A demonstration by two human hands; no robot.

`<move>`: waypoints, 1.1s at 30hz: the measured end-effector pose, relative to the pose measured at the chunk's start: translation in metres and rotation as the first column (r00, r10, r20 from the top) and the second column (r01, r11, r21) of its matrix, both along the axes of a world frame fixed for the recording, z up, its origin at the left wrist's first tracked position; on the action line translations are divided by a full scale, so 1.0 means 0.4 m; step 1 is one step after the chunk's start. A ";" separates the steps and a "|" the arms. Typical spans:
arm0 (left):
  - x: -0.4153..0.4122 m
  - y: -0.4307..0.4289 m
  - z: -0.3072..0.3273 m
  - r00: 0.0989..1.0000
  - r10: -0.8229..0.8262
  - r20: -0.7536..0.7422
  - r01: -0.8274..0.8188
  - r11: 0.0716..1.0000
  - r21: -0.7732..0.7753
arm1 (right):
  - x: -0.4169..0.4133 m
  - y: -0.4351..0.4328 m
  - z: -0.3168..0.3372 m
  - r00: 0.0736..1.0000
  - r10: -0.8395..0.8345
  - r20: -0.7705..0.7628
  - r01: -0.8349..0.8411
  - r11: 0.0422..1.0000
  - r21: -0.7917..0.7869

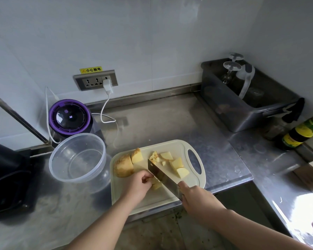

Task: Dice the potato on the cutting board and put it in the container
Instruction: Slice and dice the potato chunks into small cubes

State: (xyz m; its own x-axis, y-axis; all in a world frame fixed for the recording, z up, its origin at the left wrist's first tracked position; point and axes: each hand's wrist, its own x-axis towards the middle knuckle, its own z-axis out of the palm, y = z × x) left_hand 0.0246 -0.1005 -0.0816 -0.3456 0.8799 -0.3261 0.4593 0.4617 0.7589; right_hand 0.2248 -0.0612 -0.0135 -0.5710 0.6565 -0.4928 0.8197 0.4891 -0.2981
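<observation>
Head camera, looking down: nearest us, the right hand (193,197) is wrapped tight round the handle of a broad steel cleaver (162,175), its blade angled down onto the board, tip pointing away to the left. The left hand (141,184) sits just beside the blade, fingers curled in, pinning a pale yellow potato piece (156,185) against the cream plastic cutting board (152,201). The blade is touching that piece right at the fingertips.

Further up the board, a big skin-on potato chunk (123,167) lies at the left edge with a smaller cut wedge against it. To the right of the blade, loose yellow chunks and small dice (177,164) are scattered near the board's handle hole.

Left of the board, touching its edge, stands the round clear plastic container (51,159), no potato in it. All of this rests on a stainless steel counter (170,120).

Behind the container sits a purple-rimmed black appliance (70,117), its white cable running up to a grey wall socket strip (96,80). Far right, a grey plastic tub (242,114) holds upturned stemmed glasses (231,66).
</observation>
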 end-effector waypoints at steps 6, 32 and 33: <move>0.016 -0.020 0.010 0.958 -0.097 -0.270 0.126 0.988 0.094 | 0.004 -0.002 0.004 1.000 -0.007 -0.014 0.007 1.000 -0.002; 0.020 -0.024 -0.002 0.862 -0.048 -0.505 0.051 0.999 -0.007 | -0.049 -0.024 -0.027 0.998 -0.016 -0.057 0.015 1.000 -0.015; 0.018 -0.027 -0.003 0.864 -0.047 -0.501 0.049 0.999 -0.008 | -0.055 -0.024 -0.028 0.998 -0.014 -0.058 0.013 1.000 -0.016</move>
State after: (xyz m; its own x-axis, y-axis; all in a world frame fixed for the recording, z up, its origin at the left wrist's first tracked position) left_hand 0.0318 -0.1112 -0.0828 -0.4185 0.9007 -0.1162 0.7996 0.4261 0.4232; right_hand 0.2029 -0.0708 -0.0246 -0.5897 0.6572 -0.4694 0.8075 0.4729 -0.3525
